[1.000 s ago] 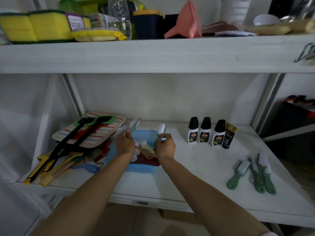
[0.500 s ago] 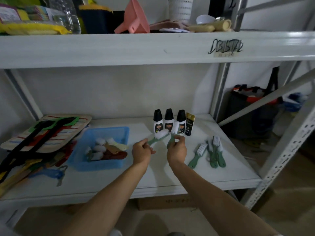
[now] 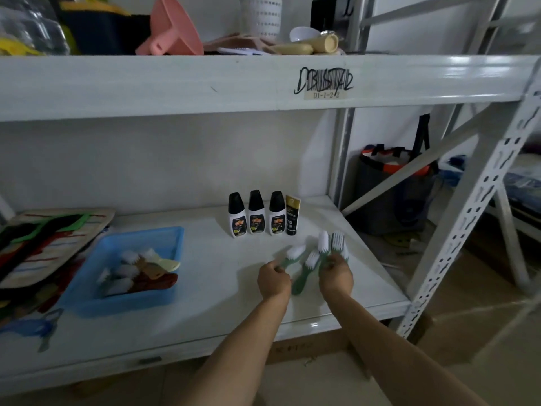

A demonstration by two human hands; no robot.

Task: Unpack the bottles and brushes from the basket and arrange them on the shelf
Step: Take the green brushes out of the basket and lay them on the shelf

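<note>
Nearest, the left hand (image 3: 274,281) is curled round the handle of a green brush (image 3: 294,253) with white bristles, just right of the blue basket (image 3: 140,298) on the white shelf (image 3: 205,315). The right hand (image 3: 336,276), further right of the basket, is closed on the handle of a second green brush (image 3: 323,244), its bristle head pointing away. Between the two hands a third green brush (image 3: 304,273) is laid flat on the shelf, and another green brush (image 3: 338,243) is seen just beyond the right hand; whether it is touched cannot be told.

In the basket itself several more brushes are heaped: white bristle heads (image 3: 123,273) toward its left, with cream (image 3: 167,263), tan and dark red handles (image 3: 158,281) toward its right.

Beyond and to the right of the basket, three white bottles (image 3: 256,215) with black caps are stood upright in a row near the back wall, with a black-and-gold tube (image 3: 292,215) set just beside the rightmost one.
</note>
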